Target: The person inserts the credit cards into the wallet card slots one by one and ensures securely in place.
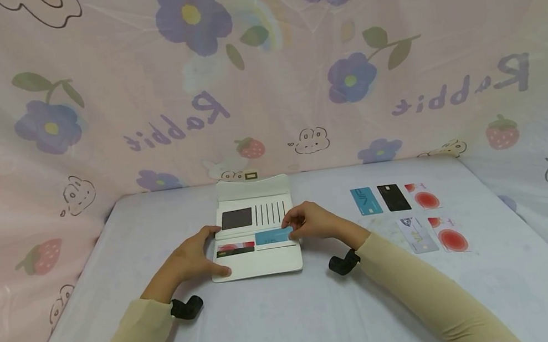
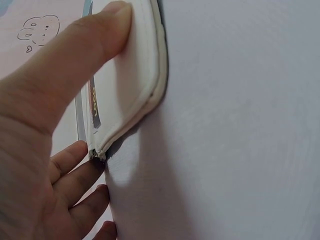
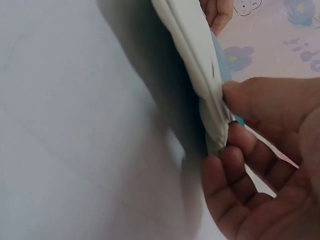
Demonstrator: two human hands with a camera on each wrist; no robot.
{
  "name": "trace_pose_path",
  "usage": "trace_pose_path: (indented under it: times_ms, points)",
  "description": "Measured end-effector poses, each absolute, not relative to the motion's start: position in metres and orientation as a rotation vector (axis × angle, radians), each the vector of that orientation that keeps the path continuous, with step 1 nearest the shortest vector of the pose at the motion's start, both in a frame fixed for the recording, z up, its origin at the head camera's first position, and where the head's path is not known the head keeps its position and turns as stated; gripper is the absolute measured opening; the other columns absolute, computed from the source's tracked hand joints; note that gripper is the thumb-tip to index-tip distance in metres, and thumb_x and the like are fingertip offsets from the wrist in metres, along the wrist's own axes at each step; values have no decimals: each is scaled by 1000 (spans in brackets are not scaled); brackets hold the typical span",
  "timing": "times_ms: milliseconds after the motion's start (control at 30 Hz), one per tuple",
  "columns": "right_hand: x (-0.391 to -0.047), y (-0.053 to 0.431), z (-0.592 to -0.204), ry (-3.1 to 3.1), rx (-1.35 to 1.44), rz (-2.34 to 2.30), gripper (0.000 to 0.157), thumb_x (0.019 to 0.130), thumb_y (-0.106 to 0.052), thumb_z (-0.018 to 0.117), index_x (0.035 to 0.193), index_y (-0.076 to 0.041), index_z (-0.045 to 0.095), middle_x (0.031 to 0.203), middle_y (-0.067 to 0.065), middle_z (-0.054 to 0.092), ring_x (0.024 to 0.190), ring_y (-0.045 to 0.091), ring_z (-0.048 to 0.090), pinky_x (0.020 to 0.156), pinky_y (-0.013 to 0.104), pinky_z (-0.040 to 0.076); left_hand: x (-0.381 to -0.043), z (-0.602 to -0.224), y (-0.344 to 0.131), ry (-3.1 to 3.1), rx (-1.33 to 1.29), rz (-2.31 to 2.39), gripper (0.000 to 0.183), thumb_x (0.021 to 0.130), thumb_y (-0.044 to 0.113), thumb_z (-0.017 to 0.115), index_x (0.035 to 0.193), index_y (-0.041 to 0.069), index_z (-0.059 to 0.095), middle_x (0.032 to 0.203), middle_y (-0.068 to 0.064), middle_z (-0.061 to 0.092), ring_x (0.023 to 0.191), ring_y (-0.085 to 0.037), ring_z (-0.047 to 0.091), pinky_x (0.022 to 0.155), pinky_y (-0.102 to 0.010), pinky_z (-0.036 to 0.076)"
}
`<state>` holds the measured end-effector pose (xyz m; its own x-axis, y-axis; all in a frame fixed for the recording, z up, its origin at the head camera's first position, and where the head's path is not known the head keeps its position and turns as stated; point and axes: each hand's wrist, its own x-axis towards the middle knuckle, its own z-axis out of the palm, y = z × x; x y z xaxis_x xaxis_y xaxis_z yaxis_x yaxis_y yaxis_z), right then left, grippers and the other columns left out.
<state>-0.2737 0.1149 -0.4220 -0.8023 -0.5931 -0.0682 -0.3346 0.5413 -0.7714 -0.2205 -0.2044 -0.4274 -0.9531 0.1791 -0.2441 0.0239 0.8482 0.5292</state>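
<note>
A white wallet [image 1: 278, 262] lies unfolded, its flap at the far end. My left hand [image 1: 190, 259] holds its left side, the thumb [image 2: 107, 30] on the lower panel and the other fingers along the edge near the fold. My right hand [image 1: 313, 221] pinches the right end of a blue card [image 1: 272, 236] that sits partly in a slot of the wallet. In the right wrist view the fingers [image 3: 220, 185] curl at the wallet's edge, hiding part of the card. Left of the blue card, a red-and-white card [image 1: 235, 246] and a black card [image 1: 234, 251] show in slots.
On the table's right lie a blue card [image 1: 366, 201], a black card [image 1: 394, 197], a silver-white card [image 1: 417, 235] and two white cards with red circles, one upper [image 1: 423, 196], one lower [image 1: 451, 234]. A printed curtain [image 1: 274, 82] hangs behind the white tabletop [image 1: 260, 328].
</note>
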Motion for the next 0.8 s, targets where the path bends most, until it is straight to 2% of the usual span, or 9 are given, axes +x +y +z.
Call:
trace_pose_path:
  times_ms: [267,533,800]
  points:
    - [-267,116,-420,2513,-770,-1128,19,78,-7,76,96,-10,72,73,0,58,69,13,52,62,23,47,-220,-427,-203,2742,163,787,113,52,58,88,145,22,35,152,-17,38,138,-41,35,106,-63,34]
    - [-260,113,-427,2534,-822,-1169,12,80,-1,68,86,-11,74,85,0,63,79,11,55,70,21,51,-220,-427,-204,2742,158,784,113,52,58,88,145,22,35,151,-16,38,138,-39,36,106,-62,35]
    - [-259,107,-429,2538,-846,-1108,32,83,0,63,112,-13,70,81,0,57,77,13,52,66,21,46,-220,-428,-205,2737,145,788,113,52,59,88,145,23,35,152,-16,38,138,-40,36,106,-62,34]
